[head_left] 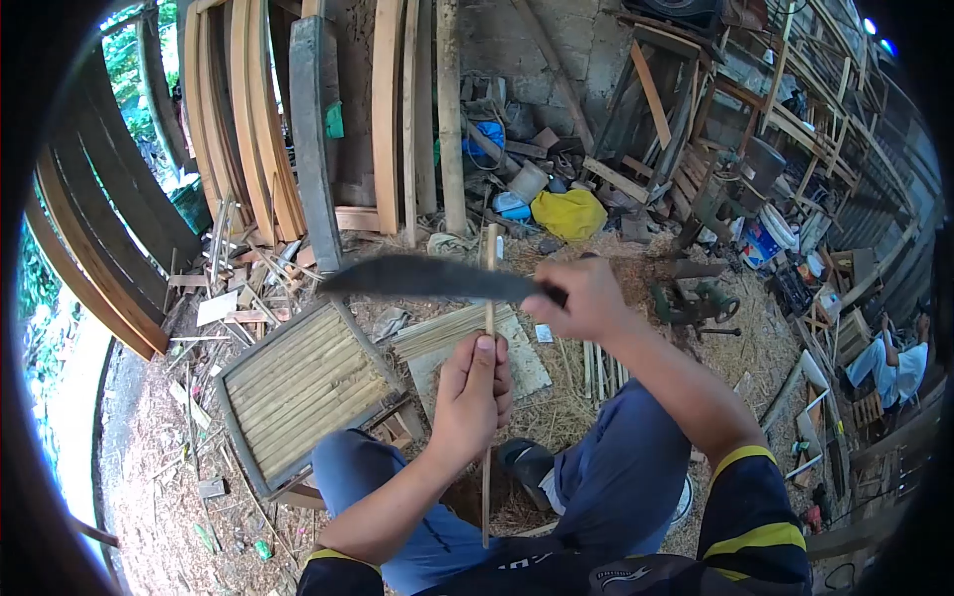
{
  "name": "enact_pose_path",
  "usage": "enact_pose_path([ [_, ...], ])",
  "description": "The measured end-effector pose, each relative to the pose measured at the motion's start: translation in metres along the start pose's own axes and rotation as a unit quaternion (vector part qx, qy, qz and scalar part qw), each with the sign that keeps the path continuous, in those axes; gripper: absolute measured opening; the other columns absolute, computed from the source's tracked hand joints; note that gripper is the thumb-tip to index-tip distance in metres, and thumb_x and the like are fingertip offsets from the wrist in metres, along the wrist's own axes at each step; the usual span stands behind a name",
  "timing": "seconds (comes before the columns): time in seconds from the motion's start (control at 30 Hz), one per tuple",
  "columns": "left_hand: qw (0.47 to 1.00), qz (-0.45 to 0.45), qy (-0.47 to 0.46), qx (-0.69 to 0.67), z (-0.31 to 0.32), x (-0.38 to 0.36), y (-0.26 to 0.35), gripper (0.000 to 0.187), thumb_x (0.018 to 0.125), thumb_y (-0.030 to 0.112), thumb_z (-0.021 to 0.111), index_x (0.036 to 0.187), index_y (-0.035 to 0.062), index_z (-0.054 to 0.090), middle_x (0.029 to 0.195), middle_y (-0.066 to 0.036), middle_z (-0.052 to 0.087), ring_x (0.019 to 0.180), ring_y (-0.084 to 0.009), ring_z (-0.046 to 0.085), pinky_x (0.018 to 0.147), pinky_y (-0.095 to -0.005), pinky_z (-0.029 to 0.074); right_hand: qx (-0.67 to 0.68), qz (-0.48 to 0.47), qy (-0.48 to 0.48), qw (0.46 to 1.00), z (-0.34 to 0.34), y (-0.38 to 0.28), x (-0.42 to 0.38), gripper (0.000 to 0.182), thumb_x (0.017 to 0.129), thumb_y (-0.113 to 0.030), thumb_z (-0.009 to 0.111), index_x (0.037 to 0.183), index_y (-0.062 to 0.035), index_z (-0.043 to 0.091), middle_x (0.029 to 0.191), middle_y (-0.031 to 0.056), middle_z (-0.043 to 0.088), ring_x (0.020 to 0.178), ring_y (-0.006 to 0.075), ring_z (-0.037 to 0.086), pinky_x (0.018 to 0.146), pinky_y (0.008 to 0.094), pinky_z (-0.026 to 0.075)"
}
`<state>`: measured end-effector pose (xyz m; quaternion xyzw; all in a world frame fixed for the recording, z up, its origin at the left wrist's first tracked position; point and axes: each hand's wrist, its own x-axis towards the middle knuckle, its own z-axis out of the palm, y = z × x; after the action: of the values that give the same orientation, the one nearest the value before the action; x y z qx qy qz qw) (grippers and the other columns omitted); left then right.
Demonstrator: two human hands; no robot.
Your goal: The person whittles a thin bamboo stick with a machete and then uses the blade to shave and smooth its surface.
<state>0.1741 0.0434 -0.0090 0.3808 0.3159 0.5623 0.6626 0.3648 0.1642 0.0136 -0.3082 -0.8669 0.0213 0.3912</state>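
My left hand (475, 392) is closed around a thin bamboo strip (486, 507), thumb on top, below the blade. The strip stands nearly upright, its upper end above my fist and its lower end down between my knees. In my right hand (581, 301) is the handle of a machete (427, 278) with a long dark blade. The blade lies level across the strip in this view, its tip to the left. Behind my left hand, a row of thin bamboo strips (447, 333) rests on a pale board (532, 368) on the ground.
A framed panel of bamboo slats (308, 387) stands at my left knee. Wood shavings cover the floor. Tall planks (388, 119) lean on the back wall. A yellow cloth (568, 214) lies among scrap, near a rusty machine (711, 303). Another person (889, 363) sits far right.
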Motion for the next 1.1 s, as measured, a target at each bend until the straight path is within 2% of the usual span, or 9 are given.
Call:
enact_pose_path([
  [0.1, 1.0, 0.002, -0.01, -0.026, -0.004, 0.001, -0.005, 0.028, 0.114, 0.035, 0.039, 0.098, 0.0128, 0.047, 0.066, 0.006, 0.03, 0.045, -0.005, 0.023, 0.04, -0.0256, 0.016, -0.058, -0.108, -0.029, 0.992, 0.008, -0.008, 0.003, 0.059, 0.087, -0.065, 0.068, 0.076, -0.0069, 0.061, 0.059, 0.0106, 0.055, 0.054, 0.0311, 0.062, 0.052, 0.0404, 0.047],
  [0.3, 0.998, -0.028, -0.014, -0.047, 0.0, -0.001, -0.002, 0.029, 0.113, 0.036, 0.04, 0.097, 0.0128, 0.046, 0.065, 0.005, 0.03, 0.044, -0.0056, 0.024, 0.039, -0.0256, 0.017, -0.108, -0.111, -0.011, 0.988, -0.003, 0.023, 0.002, 0.059, 0.092, -0.062, 0.066, 0.076, -0.0052, 0.061, 0.058, 0.0108, 0.055, 0.054, 0.0308, 0.062, 0.052, 0.0422, 0.045],
  [0.4, 0.999, -0.017, -0.035, 0.001, 0.002, -0.013, -0.006, 0.03, 0.114, 0.036, 0.04, 0.097, 0.0122, 0.046, 0.065, 0.005, 0.031, 0.045, -0.0056, 0.025, 0.039, -0.0249, 0.02, -0.091, 0.242, 0.102, 0.96, -0.018, 0.07, 0.012, 0.06, 0.092, -0.062, 0.065, 0.077, -0.0044, 0.069, 0.057, 0.0123, 0.059, 0.056, 0.0329, 0.064, 0.052, 0.0402, 0.047],
  [0.43, 0.999, -0.02, -0.033, -0.002, 0.002, -0.015, -0.004, 0.029, 0.114, 0.034, 0.039, 0.098, 0.0115, 0.046, 0.065, 0.005, 0.032, 0.045, -0.0054, 0.027, 0.04, -0.0246, 0.021, -0.064, 0.24, 0.104, 0.963, -0.02, 0.074, 0.004, 0.058, 0.093, -0.06, 0.065, 0.078, -0.0039, 0.07, 0.057, 0.0127, 0.06, 0.056, 0.0332, 0.064, 0.052, 0.0399, 0.047],
  [0.5, 1.0, -0.015, -0.021, -0.005, 0.001, -0.009, 0.0, 0.028, 0.114, 0.033, 0.039, 0.098, 0.0109, 0.047, 0.066, 0.005, 0.033, 0.046, -0.0049, 0.028, 0.04, -0.0241, 0.023, -0.008, 0.229, 0.099, 0.968, -0.02, 0.076, -0.012, 0.056, 0.094, -0.057, 0.066, 0.08, -0.0029, 0.072, 0.058, 0.0134, 0.061, 0.056, 0.0338, 0.064, 0.052, 0.0394, 0.048],
  [0.7, 1.0, -0.009, -0.009, 0.006, -0.002, 0.001, -0.001, 0.028, 0.114, 0.034, 0.039, 0.099, 0.0115, 0.047, 0.065, 0.006, 0.031, 0.046, -0.0039, 0.026, 0.04, -0.0242, 0.022, -0.013, -0.04, -0.002, 0.999, 0.002, 0.004, 0.0, 0.058, 0.091, -0.061, 0.067, 0.076, -0.0058, 0.065, 0.058, 0.0109, 0.059, 0.051, 0.0318, 0.062, 0.049, 0.0413, 0.046],
  [0.9, 1.0, 0.003, -0.002, 0.016, 0.003, 0.001, -0.001, 0.028, 0.114, 0.034, 0.039, 0.1, 0.0113, 0.046, 0.064, 0.006, 0.028, 0.045, -0.0042, 0.023, 0.04, -0.0247, 0.018, -0.071, -0.117, -0.013, 0.991, 0.0, 0.005, 0.0, 0.051, 0.088, -0.055, 0.071, 0.076, -0.0062, 0.063, 0.061, 0.0113, 0.059, 0.054, 0.0319, 0.062, 0.052, 0.0403, 0.047],
  [1.0, 0.999, 0.014, -0.026, 0.025, 0.007, -0.005, -0.004, 0.028, 0.114, 0.033, 0.039, 0.098, 0.0105, 0.046, 0.065, 0.006, 0.031, 0.046, -0.0036, 0.026, 0.04, -0.0236, 0.021, -0.05, -0.01, 0.065, 0.997, -0.006, 0.029, 0.002, 0.058, 0.09, -0.062, 0.067, 0.073, -0.0062, 0.065, 0.058, 0.0112, 0.059, 0.054, 0.0338, 0.062, 0.05, 0.0429, 0.046],
  [1.1, 0.999, 0.007, -0.028, 0.04, 0.005, -0.012, -0.007, 0.028, 0.114, 0.031, 0.04, 0.097, 0.0098, 0.047, 0.068, 0.006, 0.036, 0.049, -0.0018, 0.03, 0.042, -0.0212, 0.027, -0.039, 0.177, 0.137, 0.974, -0.02, 0.061, -0.002, 0.052, 0.094, -0.053, 0.067, 0.075, -0.0045, 0.069, 0.058, 0.0128, 0.059, 0.053, 0.0334, 0.061, 0.051, 0.0421, 0.044],
])
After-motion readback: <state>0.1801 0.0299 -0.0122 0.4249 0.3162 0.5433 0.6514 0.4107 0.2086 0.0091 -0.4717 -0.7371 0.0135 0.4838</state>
